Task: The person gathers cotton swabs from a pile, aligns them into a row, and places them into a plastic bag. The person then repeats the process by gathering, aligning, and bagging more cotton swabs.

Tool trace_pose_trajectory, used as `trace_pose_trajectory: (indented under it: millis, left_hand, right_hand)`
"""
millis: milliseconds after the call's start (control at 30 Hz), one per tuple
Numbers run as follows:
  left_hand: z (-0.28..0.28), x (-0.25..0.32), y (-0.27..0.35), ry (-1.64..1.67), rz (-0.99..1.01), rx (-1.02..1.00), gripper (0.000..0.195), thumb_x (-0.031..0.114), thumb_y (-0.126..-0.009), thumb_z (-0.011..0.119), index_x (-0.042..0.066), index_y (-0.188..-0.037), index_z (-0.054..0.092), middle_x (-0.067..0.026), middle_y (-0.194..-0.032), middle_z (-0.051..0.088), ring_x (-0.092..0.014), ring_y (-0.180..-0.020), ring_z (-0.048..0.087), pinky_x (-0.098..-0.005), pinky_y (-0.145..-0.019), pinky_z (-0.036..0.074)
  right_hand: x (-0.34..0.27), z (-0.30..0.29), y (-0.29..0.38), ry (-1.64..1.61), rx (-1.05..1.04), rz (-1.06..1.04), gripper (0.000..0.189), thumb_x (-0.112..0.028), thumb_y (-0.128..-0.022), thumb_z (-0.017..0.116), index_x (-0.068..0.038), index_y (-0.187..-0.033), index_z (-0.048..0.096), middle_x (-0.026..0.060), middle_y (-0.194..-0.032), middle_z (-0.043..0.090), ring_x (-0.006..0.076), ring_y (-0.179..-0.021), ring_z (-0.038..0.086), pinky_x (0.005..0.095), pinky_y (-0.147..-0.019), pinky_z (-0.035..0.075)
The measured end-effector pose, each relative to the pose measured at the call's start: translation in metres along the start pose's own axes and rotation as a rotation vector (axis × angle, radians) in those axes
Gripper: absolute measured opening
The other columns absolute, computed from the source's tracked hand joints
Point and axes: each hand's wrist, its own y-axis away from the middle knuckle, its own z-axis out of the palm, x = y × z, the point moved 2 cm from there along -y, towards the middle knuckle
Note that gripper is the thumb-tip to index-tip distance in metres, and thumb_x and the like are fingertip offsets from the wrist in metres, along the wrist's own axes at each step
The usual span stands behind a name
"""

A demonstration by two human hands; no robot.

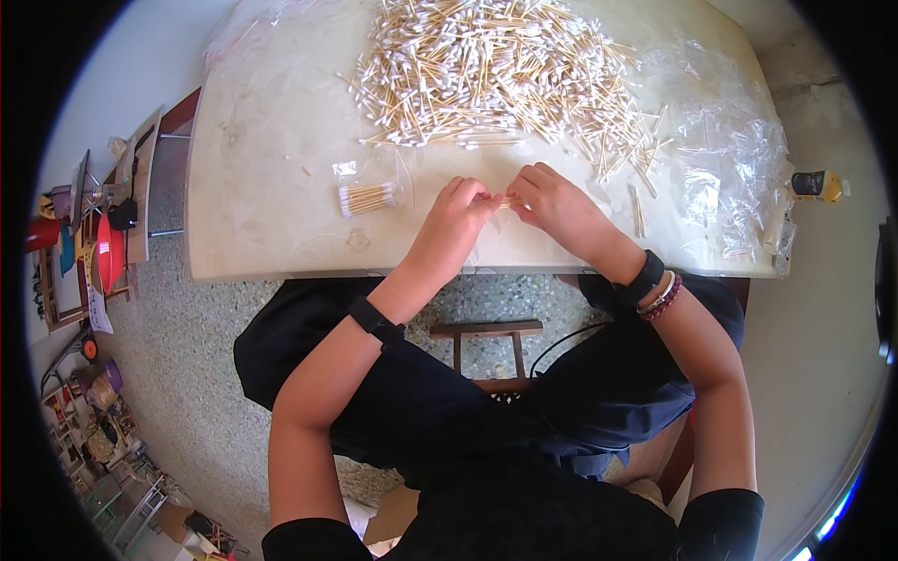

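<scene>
Between my two hands, just above the near part of the table, is a small bundle of cotton swabs. My left hand pinches its left end with thumb and forefinger. Fingers of my right hand close around the other end, hiding much of it. To the left of my hands lies a clear plastic bag with a neat row of cotton swabs inside. Beyond my hands spreads a large loose heap of wooden-stick cotton swabs with white tips.
Clear plastic bags are piled along the right side of the pale table. A few stray swabs lie right of my hands. More plastic film rests at the far left corner. A yellow bottle is beyond the right edge.
</scene>
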Motion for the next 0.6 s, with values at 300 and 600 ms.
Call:
trace_pose_trajectory:
  millis: [300,600]
  left_hand:
    - [0.003,0.002,0.003,0.029,-0.012,0.007,0.023,-0.002,-0.078,0.063,0.003,-0.1,0.069,-0.01,-0.09,0.056,-0.025,-0.086,0.057,-0.0332,-0.076,0.049]
    - [0.003,0.0,0.01,-0.025,0.096,0.034,0.028,-0.004,-0.079,0.059,-0.002,-0.106,0.064,-0.0106,-0.096,0.055,-0.025,-0.092,0.055,-0.0322,-0.079,0.05]
  right_hand:
    - [0.0,0.023,0.002,0.254,0.064,-0.008,0.016,-0.01,-0.071,0.061,-0.003,-0.084,0.053,0.01,-0.086,0.049,0.0243,-0.085,0.052,0.0333,-0.074,0.048]
    - [-0.003,0.021,0.004,0.241,0.003,0.011,0.018,-0.009,-0.074,0.059,-0.002,-0.088,0.05,0.0117,-0.086,0.049,0.0271,-0.083,0.054,0.0353,-0.069,0.049]
